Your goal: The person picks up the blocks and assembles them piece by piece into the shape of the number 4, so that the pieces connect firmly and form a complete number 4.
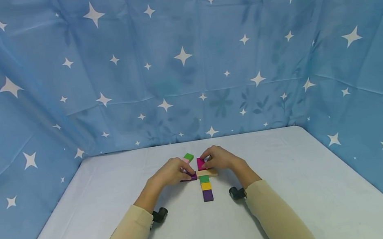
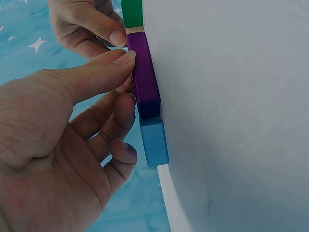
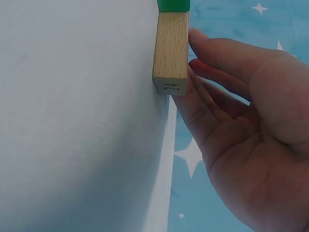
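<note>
Several colored blocks lie joined on the white table. My left hand (image 1: 174, 171) pinches a purple block (image 2: 145, 72) between thumb and fingers. A light blue block (image 2: 154, 142) sits at that block's outer end. My right hand (image 1: 221, 158) holds a magenta block (image 1: 200, 163) by thumb and fingertips, behind a plain wooden block (image 1: 207, 173). In the right wrist view the wooden block (image 3: 171, 46) shows the number 24 on its end. From it a green block (image 1: 204, 179), a yellow block (image 1: 206, 186) and a dark purple block (image 1: 208, 195) run toward me in a column.
Behind my left hand lie a bright green block (image 1: 189, 156) and a pink block (image 1: 185, 160), the latter partly hidden by the hand. The white table (image 1: 283, 213) spreads around the blocks. A blue curtain with white stars (image 1: 185, 75) stands behind and at both sides.
</note>
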The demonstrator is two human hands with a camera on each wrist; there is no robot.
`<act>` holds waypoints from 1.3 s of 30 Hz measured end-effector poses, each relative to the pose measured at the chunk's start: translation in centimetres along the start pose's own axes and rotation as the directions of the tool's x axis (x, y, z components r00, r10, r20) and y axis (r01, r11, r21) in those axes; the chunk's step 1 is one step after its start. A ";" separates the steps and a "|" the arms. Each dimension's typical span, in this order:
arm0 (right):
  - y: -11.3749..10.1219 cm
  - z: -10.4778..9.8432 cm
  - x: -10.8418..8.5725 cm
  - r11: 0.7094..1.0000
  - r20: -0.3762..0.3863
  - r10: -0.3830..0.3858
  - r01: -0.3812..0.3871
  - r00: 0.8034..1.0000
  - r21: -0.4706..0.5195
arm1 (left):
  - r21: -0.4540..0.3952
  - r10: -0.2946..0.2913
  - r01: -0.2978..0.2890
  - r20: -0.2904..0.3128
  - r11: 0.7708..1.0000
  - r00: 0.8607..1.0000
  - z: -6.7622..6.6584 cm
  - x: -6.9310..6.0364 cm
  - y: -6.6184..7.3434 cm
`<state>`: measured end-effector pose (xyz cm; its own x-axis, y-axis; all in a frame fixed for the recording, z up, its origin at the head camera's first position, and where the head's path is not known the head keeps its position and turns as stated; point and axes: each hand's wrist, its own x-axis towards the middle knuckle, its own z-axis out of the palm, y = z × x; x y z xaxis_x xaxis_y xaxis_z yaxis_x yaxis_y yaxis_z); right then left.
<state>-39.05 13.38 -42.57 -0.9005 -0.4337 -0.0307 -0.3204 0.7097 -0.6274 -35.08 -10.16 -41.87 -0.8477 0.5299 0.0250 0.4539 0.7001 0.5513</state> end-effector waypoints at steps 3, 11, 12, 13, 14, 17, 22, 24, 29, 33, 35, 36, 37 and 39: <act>0.0 0.0 0.0 1.000 -0.001 0.001 -0.001 1.000 0.004 | 0.003 0.001 -0.001 0.001 1.000 1.000 0.0 0.0 0.0; -0.2 -0.1 0.0 1.000 0.006 0.000 0.000 1.000 0.005 | -0.012 -0.004 0.004 -0.002 1.000 1.000 0.0 0.0 -0.1; -0.2 -0.1 0.0 1.000 0.006 0.003 -0.003 1.000 0.005 | -0.013 -0.004 0.004 -0.003 1.000 1.000 0.0 0.0 -0.1; -0.2 -0.1 0.1 1.000 0.007 0.006 -0.006 1.000 0.005 | -0.014 -0.004 0.004 -0.004 1.000 1.000 0.0 -0.1 -0.1; -0.2 -0.1 0.1 1.000 0.007 0.006 -0.006 1.000 0.003 | -0.014 -0.003 0.003 -0.005 1.000 1.000 0.0 0.0 -0.1; -0.1 0.0 0.1 1.000 0.007 0.008 -0.008 1.000 -0.005 | -0.013 -0.003 0.003 -0.006 1.000 1.000 -0.1 0.0 -0.1; -0.2 0.0 0.1 1.000 0.013 0.006 -0.006 1.000 -0.013 | -0.013 0.000 0.000 -0.006 1.000 1.000 -0.1 0.0 -0.1; -0.2 0.0 0.1 1.000 0.015 0.004 -0.004 1.000 -0.016 | -0.012 0.000 0.000 -0.006 1.000 1.000 -0.1 0.0 -0.1; -0.2 0.0 0.0 1.000 0.016 -0.006 0.006 1.000 -0.027 | -0.008 0.006 -0.007 -0.005 1.000 1.000 0.0 0.0 -0.2; -0.2 0.0 0.1 1.000 0.011 -0.009 0.009 1.000 -0.024 | -0.015 0.013 -0.013 -0.004 1.000 1.000 0.0 0.0 -0.2; -0.2 0.1 0.1 1.000 0.008 -0.006 0.006 1.000 -0.022 | -0.019 0.014 -0.014 -0.001 1.000 1.000 0.0 -0.1 -0.2; -0.1 0.1 0.1 1.000 0.007 -0.003 0.003 1.000 -0.021 | -0.021 0.015 -0.015 0.001 1.000 1.000 0.0 -0.1 -0.2; -0.1 0.1 0.1 1.000 0.007 0.000 0.000 1.000 -0.020 | -0.022 0.017 -0.017 0.003 1.000 1.000 0.0 -0.1 -0.2; -0.1 0.1 0.1 1.000 0.009 0.006 -0.006 1.000 -0.020 | -0.018 0.020 -0.019 0.007 1.000 1.000 0.0 -0.1 -0.2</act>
<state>-39.04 13.17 -42.59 -0.9000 -0.4340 -0.0415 -0.3205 0.7232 -0.6118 -35.10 -10.32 -42.02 -0.8367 0.5468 0.0300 0.4654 0.6810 0.5654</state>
